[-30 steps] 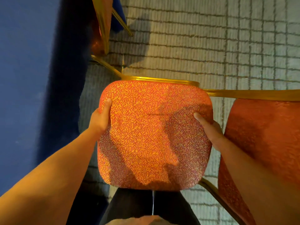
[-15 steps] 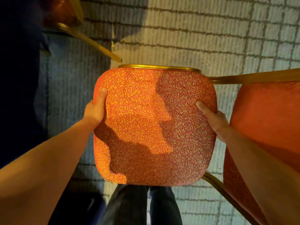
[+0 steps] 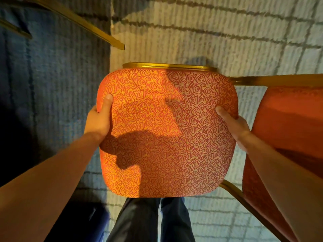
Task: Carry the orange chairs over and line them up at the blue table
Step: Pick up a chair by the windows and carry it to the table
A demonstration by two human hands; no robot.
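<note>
At the two side edges of its seat, the left hand (image 3: 98, 123) and the right hand (image 3: 237, 130) grip the orange chair (image 3: 171, 137). Each thumb lies on top of the patterned cushion, and the other fingers go under the edge, hidden. The chair is straight in front of the person, above the dark trousers (image 3: 139, 220), with its gold frame (image 3: 167, 65) showing along the far edge. Whether its legs touch the carpet (image 3: 227, 32) cannot be told. A second orange chair (image 3: 288, 128) stands just beside it on the right. At the upper left, a gold chair leg (image 3: 97, 32) slants over the carpet.
</note>
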